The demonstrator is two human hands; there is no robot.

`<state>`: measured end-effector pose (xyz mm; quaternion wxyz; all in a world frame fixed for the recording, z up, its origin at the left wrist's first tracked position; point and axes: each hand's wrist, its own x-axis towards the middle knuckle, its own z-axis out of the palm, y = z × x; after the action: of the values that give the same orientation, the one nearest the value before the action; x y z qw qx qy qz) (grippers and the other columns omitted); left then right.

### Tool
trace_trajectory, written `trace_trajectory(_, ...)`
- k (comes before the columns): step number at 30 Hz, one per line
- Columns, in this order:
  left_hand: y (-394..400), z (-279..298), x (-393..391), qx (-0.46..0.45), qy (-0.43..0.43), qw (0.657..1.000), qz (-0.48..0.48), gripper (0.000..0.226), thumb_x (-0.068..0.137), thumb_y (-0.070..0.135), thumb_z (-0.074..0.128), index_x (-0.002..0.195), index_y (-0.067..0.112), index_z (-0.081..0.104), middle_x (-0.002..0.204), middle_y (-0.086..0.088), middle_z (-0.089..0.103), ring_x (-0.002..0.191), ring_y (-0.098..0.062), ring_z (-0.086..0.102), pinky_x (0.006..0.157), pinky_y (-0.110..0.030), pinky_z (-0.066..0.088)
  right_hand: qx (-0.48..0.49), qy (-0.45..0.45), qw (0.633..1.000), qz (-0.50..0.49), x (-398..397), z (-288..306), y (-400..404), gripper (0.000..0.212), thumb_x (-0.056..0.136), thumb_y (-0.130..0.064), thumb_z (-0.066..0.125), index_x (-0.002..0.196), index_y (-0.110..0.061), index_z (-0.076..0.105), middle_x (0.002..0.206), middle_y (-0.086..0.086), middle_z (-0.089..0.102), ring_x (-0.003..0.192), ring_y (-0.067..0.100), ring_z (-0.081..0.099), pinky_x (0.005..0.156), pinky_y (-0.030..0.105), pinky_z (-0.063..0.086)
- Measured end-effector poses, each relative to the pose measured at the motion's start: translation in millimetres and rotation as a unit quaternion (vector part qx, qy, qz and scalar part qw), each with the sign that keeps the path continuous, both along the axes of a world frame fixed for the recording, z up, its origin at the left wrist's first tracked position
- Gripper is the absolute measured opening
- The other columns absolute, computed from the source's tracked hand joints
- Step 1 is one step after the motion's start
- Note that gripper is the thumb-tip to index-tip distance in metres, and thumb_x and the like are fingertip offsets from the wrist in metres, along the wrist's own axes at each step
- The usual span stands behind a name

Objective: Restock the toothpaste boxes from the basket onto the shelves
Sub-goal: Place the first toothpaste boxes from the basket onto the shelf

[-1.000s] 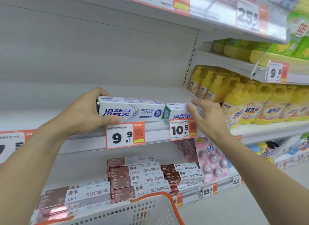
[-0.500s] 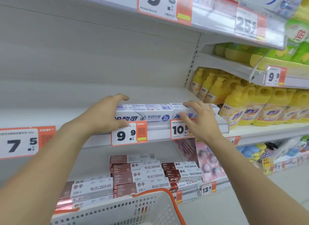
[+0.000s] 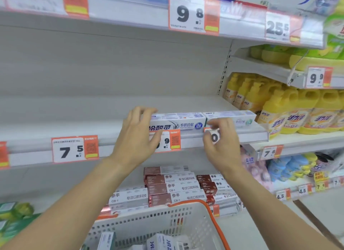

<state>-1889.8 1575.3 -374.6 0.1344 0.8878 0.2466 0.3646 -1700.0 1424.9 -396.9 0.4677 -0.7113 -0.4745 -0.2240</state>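
Two white toothpaste boxes lie end to end at the front of the middle shelf (image 3: 111, 141): a blue-printed box (image 3: 178, 122) on the left and a green-printed box (image 3: 236, 117) on the right. My left hand (image 3: 137, 138) hovers at the blue box's left end with its fingers spread and relaxed, fingertips at the box's top edge. My right hand (image 3: 221, 143) sits just in front of the price tag below the seam between the boxes, fingers loosely curled and holding nothing. The white basket (image 3: 186, 215) with an orange rim is below, with several more boxes (image 3: 160, 240) inside.
Yellow detergent bottles (image 3: 279, 115) crowd the shelf section to the right of the boxes. Stacked brown-and-white toothpaste boxes (image 3: 167, 188) fill the lower shelf behind the basket. Price tags (image 3: 74, 149) line the shelf edges. An upper shelf (image 3: 130, 17) overhangs.
The blue box went from held above the shelf edge to lying flat on it beside the green one. Both hands have let go and drawn slightly back toward me.
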Motion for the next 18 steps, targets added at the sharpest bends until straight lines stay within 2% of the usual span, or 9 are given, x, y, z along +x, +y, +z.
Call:
trace_trajectory(2,-20,-7,-21,-0.008,-0.068,0.997,-0.026,0.041,0.091,0.018,0.065,0.129,0.017,0.051,0.122,0.006,0.043,0.097,-0.011,0.055,0.082,-0.030,0.047,-0.126,0.049,0.985,0.104,-46,-20,7,0.015,0.085,-0.010,0.061,0.098,-0.018,0.062,0.092,-0.006,0.060,0.080,0.009,0.056,0.074,0.023,0.046)
trace_trajectory(3,-30,-15,-32,-0.012,-0.075,0.996,-0.039,0.036,0.091,0.016,0.064,0.124,0.018,0.052,0.116,0.008,0.044,0.084,-0.006,0.055,0.073,-0.029,0.047,-0.214,0.062,0.963,0.149,-64,-36,10,0.013,0.085,-0.012,0.060,0.096,-0.019,0.062,0.089,-0.006,0.062,0.078,0.010,0.057,0.073,0.027,0.048)
trace_trajectory(5,-49,-43,-55,-0.031,-0.015,0.997,-0.064,0.027,0.092,0.016,0.062,0.116,0.020,0.052,0.103,0.013,0.046,0.073,0.000,0.052,0.067,-0.030,0.045,-0.374,0.070,0.896,0.228,-95,-70,11,0.011,0.085,-0.018,0.060,0.096,-0.020,0.062,0.088,-0.005,0.063,0.079,0.015,0.058,0.075,0.033,0.051)
trace_trajectory(7,-63,-85,-84,-0.083,0.116,0.987,-0.078,0.020,0.094,0.023,0.058,0.113,0.024,0.052,0.095,0.015,0.052,0.078,-0.003,0.053,0.070,-0.032,0.043,-0.535,0.061,0.796,0.277,-123,-104,4,0.021,0.090,-0.027,0.062,0.109,-0.019,0.064,0.101,0.000,0.068,0.090,0.020,0.061,0.084,0.036,0.053)
trace_trajectory(8,-69,-109,-101,-0.111,0.186,0.973,-0.077,0.020,0.095,0.026,0.057,0.114,0.025,0.052,0.098,0.013,0.055,0.085,-0.006,0.056,0.073,-0.033,0.044,-0.604,0.057,0.743,0.282,-135,-122,-2,0.030,0.092,-0.030,0.062,0.119,-0.016,0.064,0.111,0.003,0.068,0.098,0.023,0.062,0.089,0.036,0.052)
trace_trajectory(10,-80,-161,-141,-0.164,0.294,0.940,-0.056,0.030,0.095,0.027,0.058,0.124,0.022,0.051,0.117,0.004,0.056,0.109,-0.018,0.057,0.089,-0.035,0.047,-0.682,0.052,0.675,0.277,-155,-152,-12,0.039,0.094,-0.031,0.061,0.127,-0.011,0.062,0.121,0.007,0.066,0.109,0.028,0.061,0.094,0.038,0.052)
trace_trajectory(12,-94,-206,-184,-0.220,0.337,0.916,-0.011,0.052,0.094,0.030,0.061,0.141,0.017,0.043,0.140,-0.005,0.043,0.129,-0.025,0.045,0.108,-0.037,0.040,-0.704,0.059,0.652,0.274,-172,-174,-20,0.040,0.093,-0.028,0.059,0.124,-0.002,0.062,0.122,0.016,0.066,0.112,0.035,0.062,0.093,0.044,0.054)
trace_trajectory(15,-108,-249,-235,-0.285,0.348,0.891,0.067,0.080,0.088,0.035,0.071,0.153,0.015,0.029,0.151,-0.011,0.028,0.137,-0.030,0.036,0.114,-0.040,0.035,-0.723,0.065,0.634,0.267,-195,-192,-32,0.043,0.096,-0.025,0.056,0.129,0.004,0.057,0.123,0.022,0.064,0.116,0.037,0.060,0.094,0.048,0.053)
trace_trajectory(18,-113,-280,-256,-0.197,0.397,0.895,0.051,0.086,0.086,0.049,0.070,0.153,0.012,0.032,0.152,-0.014,0.033,0.142,-0.034,0.031,0.116,-0.050,0.034,-0.735,0.077,0.624,0.254,-209,-205,-43,0.045,0.096,-0.024,0.058,0.134,0.000,0.052,0.118,0.020,0.065,0.117,0.034,0.060,0.092,0.045,0.053)
